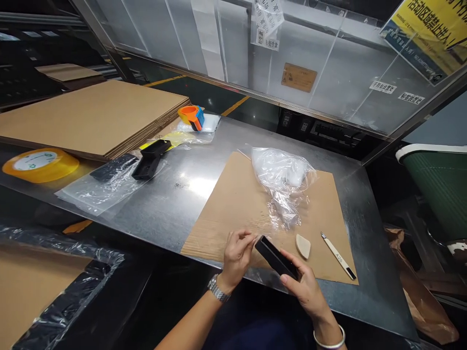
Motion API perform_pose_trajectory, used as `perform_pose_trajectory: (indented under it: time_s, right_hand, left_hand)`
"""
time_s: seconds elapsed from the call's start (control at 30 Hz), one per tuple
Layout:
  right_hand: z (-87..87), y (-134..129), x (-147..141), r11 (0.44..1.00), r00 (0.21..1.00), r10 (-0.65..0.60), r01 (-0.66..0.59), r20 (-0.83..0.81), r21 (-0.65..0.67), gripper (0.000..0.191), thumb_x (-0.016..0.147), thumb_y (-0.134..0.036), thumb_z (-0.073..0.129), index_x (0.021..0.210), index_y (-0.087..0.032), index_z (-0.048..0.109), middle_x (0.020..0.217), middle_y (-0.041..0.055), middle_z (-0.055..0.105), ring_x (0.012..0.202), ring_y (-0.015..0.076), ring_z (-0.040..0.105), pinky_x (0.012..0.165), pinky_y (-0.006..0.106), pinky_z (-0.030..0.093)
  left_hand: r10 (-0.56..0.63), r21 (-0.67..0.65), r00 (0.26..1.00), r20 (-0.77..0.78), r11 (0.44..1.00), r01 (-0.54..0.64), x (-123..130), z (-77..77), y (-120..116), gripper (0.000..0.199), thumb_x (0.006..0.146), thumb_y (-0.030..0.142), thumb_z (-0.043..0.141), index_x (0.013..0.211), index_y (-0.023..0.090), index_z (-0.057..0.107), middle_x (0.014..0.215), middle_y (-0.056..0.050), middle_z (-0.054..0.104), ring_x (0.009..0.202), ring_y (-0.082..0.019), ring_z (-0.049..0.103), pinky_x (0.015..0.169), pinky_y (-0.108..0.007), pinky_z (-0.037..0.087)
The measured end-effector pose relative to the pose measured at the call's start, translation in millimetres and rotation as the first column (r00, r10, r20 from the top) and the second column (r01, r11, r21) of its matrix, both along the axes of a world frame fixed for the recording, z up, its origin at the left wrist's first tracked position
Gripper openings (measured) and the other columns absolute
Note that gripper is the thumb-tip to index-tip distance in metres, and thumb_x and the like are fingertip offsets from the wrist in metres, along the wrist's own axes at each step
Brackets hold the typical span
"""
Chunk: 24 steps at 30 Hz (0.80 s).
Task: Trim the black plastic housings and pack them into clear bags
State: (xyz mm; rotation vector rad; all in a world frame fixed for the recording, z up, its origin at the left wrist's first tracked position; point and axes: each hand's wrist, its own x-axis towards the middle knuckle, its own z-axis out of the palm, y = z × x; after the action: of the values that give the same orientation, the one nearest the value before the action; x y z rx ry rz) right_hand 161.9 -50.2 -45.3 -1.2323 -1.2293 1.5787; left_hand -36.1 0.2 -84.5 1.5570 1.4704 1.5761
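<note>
My right hand [305,288] grips a long black hollow plastic part [275,256], tilted above the front edge of the cardboard sheet [219,214]. Thumb and fingertips of my left hand [237,255] are pinched together at the part's upper left end; what they hold, if anything, is too small to make out. Right of the part lies a beige wedge-shaped pad [303,246]. Beyond it rests a pen-like knife [338,256] with a white handle marked A26. A crumpled clear plastic bag [279,167] with white material inside sits further back on the cardboard.
The metal table [175,209] also carries black trays [150,159] on clear plastic bags, a yellow tape roll [40,164], an orange and blue tape dispenser [192,116] and stacked cardboard [95,116]. A framed panel [233,53] rises behind. A green bin [438,189] stands right.
</note>
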Motion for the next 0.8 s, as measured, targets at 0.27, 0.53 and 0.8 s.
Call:
perform_pose_trajectory:
  time_s: [0.27,0.53,0.8]
  right_hand:
    - [0.2,-6,-2,0.996,0.996,-0.043,0.049,-0.076,0.079,0.052,0.077,-0.039,0.063,0.125,-0.023,0.050,0.131,0.0071,0.050,0.124,0.0263,0.041,0.106,0.044,0.025]
    - [-15.6,-4,-4,0.978,0.975,-0.205,0.201,0.080,0.059,0.048,0.078,-0.038,0.063,0.122,-0.020,0.052,0.126,0.0080,0.054,0.120,0.0262,0.045,0.105,0.044,0.028]
    - [-22.2,14,-19,0.952,0.886,-0.262,0.172,0.383,0.254,0.040,0.077,-0.029,0.060,0.116,-0.020,0.057,0.117,0.0086,0.058,0.112,0.0266,0.049,0.100,0.044,0.035]
  left_hand:
    - [-0.057,0.030,0.998,0.034,0.998,0.056,-10,12.3,16,0.018,0.077,0.021,0.061,0.090,0.028,0.070,0.087,-0.005,0.066,0.083,-0.019,0.059,0.078,-0.034,0.047]
    - [-0.196,-0.225,0.947,0.255,0.940,0.255,10,4.4,16,0.023,0.082,0.034,0.052,0.086,0.015,0.065,0.067,-0.008,0.069,0.048,-0.014,0.061,0.046,-0.025,0.050]
    - [-0.160,-0.216,0.925,0.345,0.945,0.244,12,25.7,54,0.023,0.084,0.035,0.047,0.076,0.015,0.055,0.095,-0.015,0.069,0.083,-0.019,0.066,0.070,-0.032,0.053]
